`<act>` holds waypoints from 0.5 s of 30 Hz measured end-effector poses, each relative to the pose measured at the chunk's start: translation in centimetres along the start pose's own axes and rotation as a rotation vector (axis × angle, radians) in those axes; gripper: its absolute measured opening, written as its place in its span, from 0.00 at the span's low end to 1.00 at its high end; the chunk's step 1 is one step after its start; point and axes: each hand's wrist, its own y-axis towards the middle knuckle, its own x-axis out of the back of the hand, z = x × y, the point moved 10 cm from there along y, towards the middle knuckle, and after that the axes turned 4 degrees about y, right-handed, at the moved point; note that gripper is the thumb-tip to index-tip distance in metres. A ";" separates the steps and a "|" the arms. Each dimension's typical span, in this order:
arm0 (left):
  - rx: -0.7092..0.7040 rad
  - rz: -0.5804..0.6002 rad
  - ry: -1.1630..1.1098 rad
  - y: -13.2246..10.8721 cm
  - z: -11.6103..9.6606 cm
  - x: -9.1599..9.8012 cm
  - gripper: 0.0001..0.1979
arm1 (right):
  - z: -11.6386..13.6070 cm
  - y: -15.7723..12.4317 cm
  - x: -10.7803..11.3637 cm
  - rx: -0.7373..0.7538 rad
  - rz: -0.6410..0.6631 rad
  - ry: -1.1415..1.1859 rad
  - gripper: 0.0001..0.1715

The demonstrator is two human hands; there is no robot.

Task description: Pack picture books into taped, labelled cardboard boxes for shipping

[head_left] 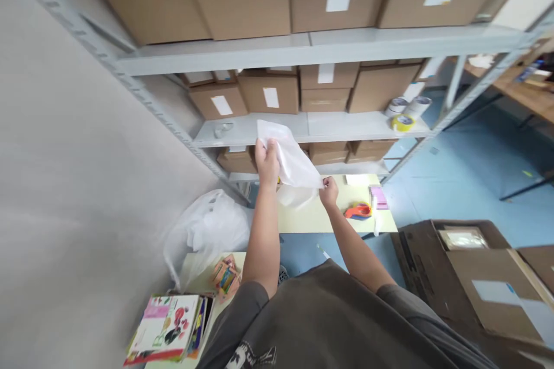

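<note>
A thin, translucent white plastic bag (296,158) is stretched between my hands above the pale yellow table (298,222). At its upper left edge, my left hand (267,162) is closed on it with the thumb on top. My right hand (329,191) pinches its lower right corner. Another piece of whitish film (296,196) hangs or lies just below it; I cannot tell whether it is joined to the bag. On the table, to the right of my right hand, sits an orange-red tape dispenser (358,211) beside a pink item (379,197).
A metal shelf (268,130) with cardboard boxes (268,94) stands in front. Tape rolls (402,122) sit at its right. At left are a large bag of white material (216,222) and stacked books (168,326). An open carton (474,236) stands at right.
</note>
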 end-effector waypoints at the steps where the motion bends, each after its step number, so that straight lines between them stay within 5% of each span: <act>1: -0.009 -0.010 -0.019 0.2 0.2 -0.8 0.30 | -1.2 0.8 2.8 -0.008 -0.037 -0.025 0.06; 6: -0.021 0.002 -0.042 0.9 3.1 -2.6 0.26 | -5.1 3.0 14.4 0.050 -0.198 -0.151 0.18; 9: 0.006 -0.091 -0.033 0.5 7.4 0.1 0.24 | -5.3 3.2 18.2 0.186 -0.315 -0.299 0.12; 11: 0.103 -0.157 0.036 -0.5 11.7 3.0 0.22 | -5.4 2.8 18.0 0.277 -0.319 -0.360 0.09; 15: 0.349 -0.170 0.255 -4.3 20.5 9.7 0.18 | -7.2 0.7 13.1 0.342 -0.173 -0.405 0.09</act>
